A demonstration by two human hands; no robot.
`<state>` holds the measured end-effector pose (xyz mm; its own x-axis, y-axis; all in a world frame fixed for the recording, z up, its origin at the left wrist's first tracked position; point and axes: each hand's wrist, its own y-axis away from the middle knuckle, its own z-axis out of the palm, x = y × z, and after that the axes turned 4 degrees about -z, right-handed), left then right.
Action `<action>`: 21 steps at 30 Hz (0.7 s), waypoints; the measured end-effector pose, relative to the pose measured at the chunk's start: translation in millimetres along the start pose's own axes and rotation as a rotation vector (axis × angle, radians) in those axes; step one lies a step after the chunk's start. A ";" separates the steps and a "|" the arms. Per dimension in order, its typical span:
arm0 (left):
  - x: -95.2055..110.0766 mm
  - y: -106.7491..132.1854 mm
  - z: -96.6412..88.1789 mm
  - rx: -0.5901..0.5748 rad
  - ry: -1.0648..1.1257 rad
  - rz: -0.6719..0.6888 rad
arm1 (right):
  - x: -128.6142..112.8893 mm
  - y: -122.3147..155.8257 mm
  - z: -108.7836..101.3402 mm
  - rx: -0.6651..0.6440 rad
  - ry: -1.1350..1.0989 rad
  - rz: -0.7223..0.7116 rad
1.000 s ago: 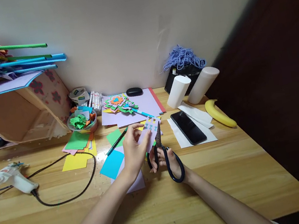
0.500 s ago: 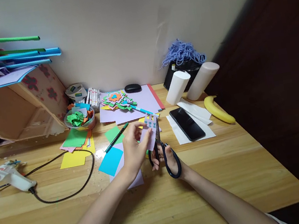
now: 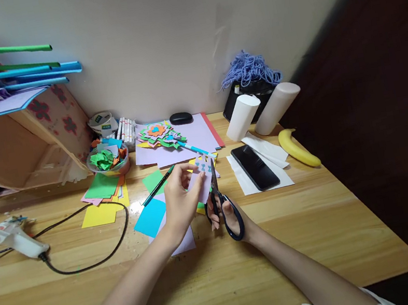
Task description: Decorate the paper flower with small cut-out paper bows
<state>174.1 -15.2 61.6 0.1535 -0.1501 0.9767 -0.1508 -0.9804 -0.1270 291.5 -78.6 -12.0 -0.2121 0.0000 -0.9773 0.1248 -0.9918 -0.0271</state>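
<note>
My left hand point(image 3: 179, 203) pinches a small lilac paper piece point(image 3: 201, 183) above the wooden desk point(image 3: 248, 271). Along the paper's right edge run the blades of black-handled scissors point(image 3: 222, 207), gripped by my right hand point(image 3: 228, 216) with fingers through the loops. The blades point away from me and are nearly closed against the paper. Under my hands lie a blue paper square point(image 3: 151, 217) and a lilac sheet point(image 3: 182, 241).
A glue gun point(image 3: 10, 240) with a black cable point(image 3: 99, 255) lies at left. Coloured paper sheets point(image 3: 104, 199), a bowl of scraps point(image 3: 108, 161), a green pencil point(image 3: 158, 185) and a layered paper flower point(image 3: 159, 135) sit behind. A phone point(image 3: 254, 167), two white rolls point(image 3: 243, 116), a banana point(image 3: 298, 149) are at right.
The scissor blades have closed further along the lilac paper. Both hands drifted slightly right and away from me. The view shifted a little.
</note>
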 end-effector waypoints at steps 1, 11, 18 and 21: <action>-0.1 -0.2 -0.1 0.003 -0.002 0.004 | 0.5 -0.1 -0.4 -0.001 -0.002 0.003; 1.3 -1.7 -2.3 0.018 -0.005 0.006 | -2.9 -1.1 0.7 0.010 -0.015 0.029; 1.1 -2.2 -3.9 0.051 0.011 -0.004 | -5.3 -0.2 1.0 0.013 0.012 0.034; -1.3 -6.7 -6.8 0.035 0.014 -0.024 | -6.4 0.6 -0.3 -0.017 0.045 0.026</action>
<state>168.3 -7.5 62.4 0.1431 -0.1254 0.9817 -0.1127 -0.9876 -0.1097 293.2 -79.2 -5.8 -0.1648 -0.0198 -0.9861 0.1460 -0.9893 -0.0045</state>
